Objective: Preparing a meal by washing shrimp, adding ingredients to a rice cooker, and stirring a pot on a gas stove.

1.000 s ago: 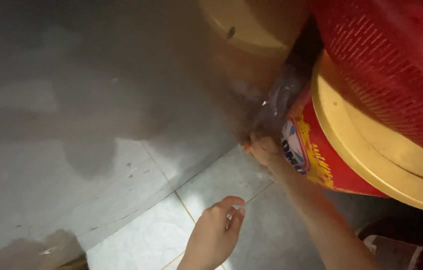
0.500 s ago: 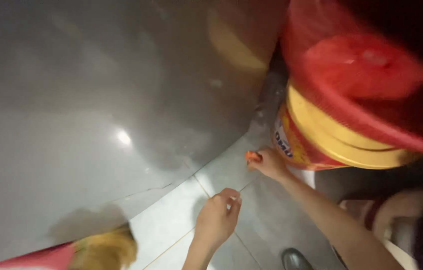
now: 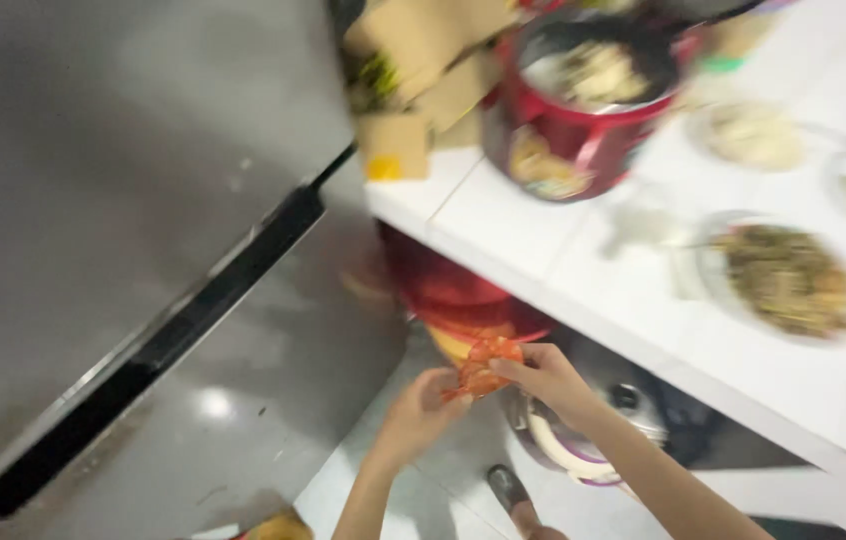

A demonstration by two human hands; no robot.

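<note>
Fingers of the right hand (image 3: 543, 375) and left hand (image 3: 421, 412) pinch a crumpled orange-red wrapper (image 3: 483, 365) between them, held below the white counter (image 3: 503, 225) edge, above the floor. Pulling evenly from both sides would likely open it without tearing. A red pot (image 3: 568, 150) stands above.

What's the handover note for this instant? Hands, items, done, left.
Left hand: fingers on the lower edge of a small orange crumpled wrapper.
Right hand: pinching the same wrapper from the right side.
Wrapper is held in the air between both hands, below the edge of the white counter, above the tiled floor.
On the counter: a red pot and plates of food.
Done: wrapper is in hand. Left: it is not set down anywhere. Frame is blurred.
</note>
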